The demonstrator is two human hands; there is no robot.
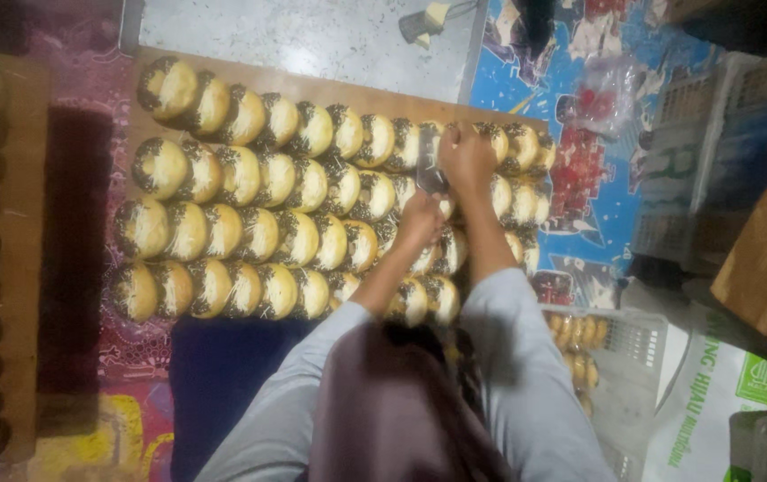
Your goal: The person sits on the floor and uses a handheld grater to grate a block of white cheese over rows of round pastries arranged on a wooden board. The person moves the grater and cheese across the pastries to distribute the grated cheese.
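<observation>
From the head camera, the right hand (467, 157) is closing its fingers around a small metal scraper-like tool (431, 171) above the buns (258, 234), which are lying in four overlapping rows on a wooden board (249, 82) on the floor. The left hand (422, 218) is pressing curled fingers on a bun just below the tool; whether it is gripping one I cannot tell. Working this close, the tool is likely risking a nicked finger or scraped-off dark topping, and a nudge could be sliding neighbouring buns out of row.
</observation>
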